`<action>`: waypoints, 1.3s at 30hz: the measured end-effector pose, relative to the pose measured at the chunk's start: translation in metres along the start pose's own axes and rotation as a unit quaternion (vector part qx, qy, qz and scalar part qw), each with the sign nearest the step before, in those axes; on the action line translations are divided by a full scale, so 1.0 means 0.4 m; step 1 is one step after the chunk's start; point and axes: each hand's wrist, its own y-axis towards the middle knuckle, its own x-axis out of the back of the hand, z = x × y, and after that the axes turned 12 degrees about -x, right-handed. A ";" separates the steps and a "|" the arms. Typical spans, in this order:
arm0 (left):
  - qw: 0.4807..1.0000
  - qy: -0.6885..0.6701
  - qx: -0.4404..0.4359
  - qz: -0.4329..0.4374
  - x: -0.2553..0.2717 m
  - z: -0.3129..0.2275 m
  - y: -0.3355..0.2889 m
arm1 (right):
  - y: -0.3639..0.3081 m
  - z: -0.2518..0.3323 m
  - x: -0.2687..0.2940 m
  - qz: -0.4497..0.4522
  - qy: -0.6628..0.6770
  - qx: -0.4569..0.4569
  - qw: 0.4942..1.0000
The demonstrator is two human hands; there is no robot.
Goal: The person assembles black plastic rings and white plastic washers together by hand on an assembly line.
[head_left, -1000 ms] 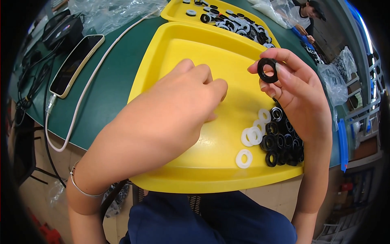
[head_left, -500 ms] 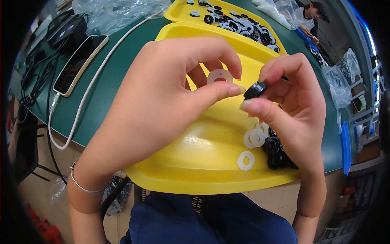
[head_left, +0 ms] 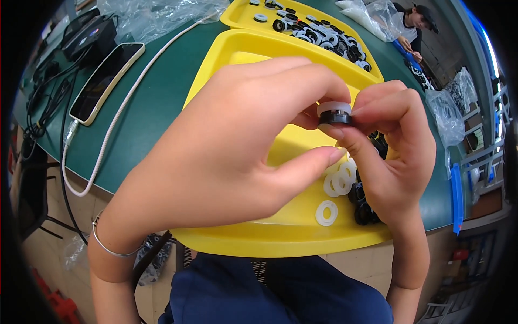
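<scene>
Above the yellow tray (head_left: 216, 236), my two hands meet at a small stacked pair: a translucent white ring (head_left: 334, 107) on top of a black ring (head_left: 335, 117). My right hand (head_left: 396, 135) pinches the black ring between thumb and fingers. Curled round the far and left sides of the white ring are the fingers of my left hand (head_left: 232, 146); its thumb is off the pair, pointing right below it. Just below my hands, several loose white rings (head_left: 326, 213) lie in the tray beside a pile of black rings (head_left: 364, 212), partly hidden by my right hand.
A second yellow tray (head_left: 233, 15) behind holds many black and white rings (head_left: 329, 39). To the left on the green table (head_left: 141, 116) lie a phone (head_left: 105, 83), a white cable (head_left: 125, 100) and black cords. Plastic bags sit around; another person (head_left: 413, 29) works at far right.
The white ring has moved right with my left hand and now sits on the black ring. My left thumb has come away from it. The black ring has turned level.
</scene>
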 end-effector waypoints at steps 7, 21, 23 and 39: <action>0.998 0.059 0.020 0.017 0.006 -0.004 -0.006 | -0.004 0.021 -0.014 -0.043 -0.119 0.019 0.992; 0.952 -0.266 0.134 -0.077 0.012 -0.001 0.012 | 0.018 0.013 -0.024 -0.023 -0.078 0.020 0.996; 0.960 -0.232 0.133 -0.082 0.013 -0.002 0.013 | 0.010 0.016 -0.017 0.018 -0.112 0.006 0.993; 0.936 -0.011 -0.059 0.348 -0.020 -0.009 -0.003 | 0.246 -0.234 0.098 -0.026 0.227 -0.361 0.904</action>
